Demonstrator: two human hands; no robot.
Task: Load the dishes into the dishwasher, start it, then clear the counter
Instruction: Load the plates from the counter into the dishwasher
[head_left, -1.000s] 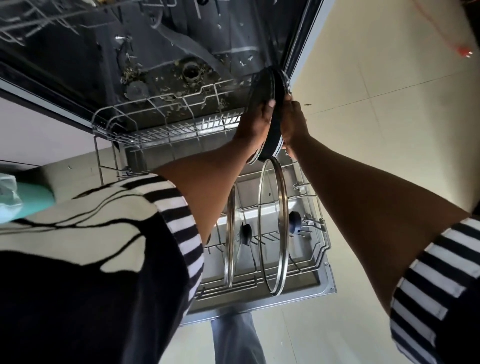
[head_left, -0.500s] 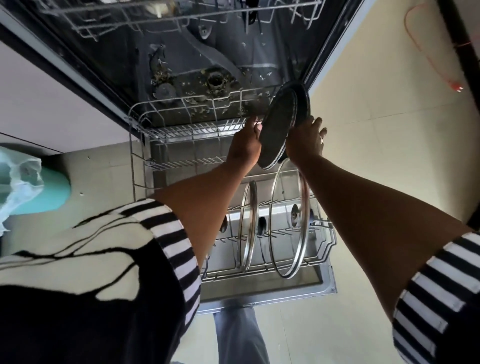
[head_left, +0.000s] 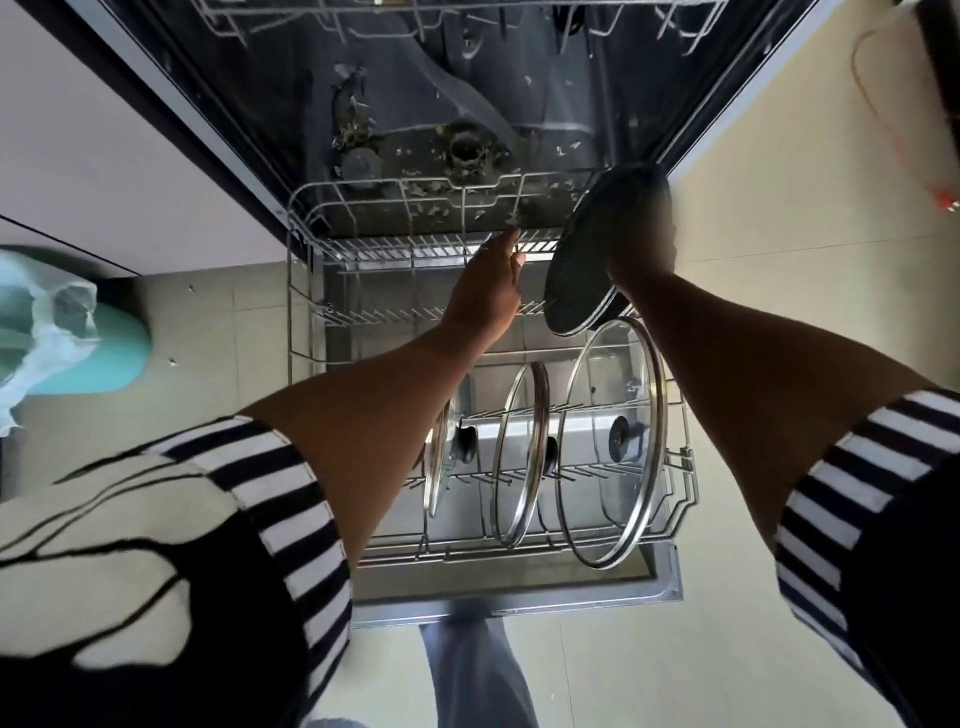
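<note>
One hand has just come off the dark lid (head_left: 584, 260): the left hand (head_left: 488, 296), fingers straight and holding nothing, reaches to the rack's (head_left: 300, 291) far tines. The right hand (head_left: 644, 249), blurred, alone grips the tilted lid above the far right rows, so slotting it looks close. Three glass lids (head_left: 519, 457) stand on edge in the rack's near half.

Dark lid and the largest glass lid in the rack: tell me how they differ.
The dark lid is opaque and black; the largest glass lid is clear with a metal rim. The right hand holds the dark lid above the rack; the glass lid stands slotted in it. Both are round and on edge.
</note>
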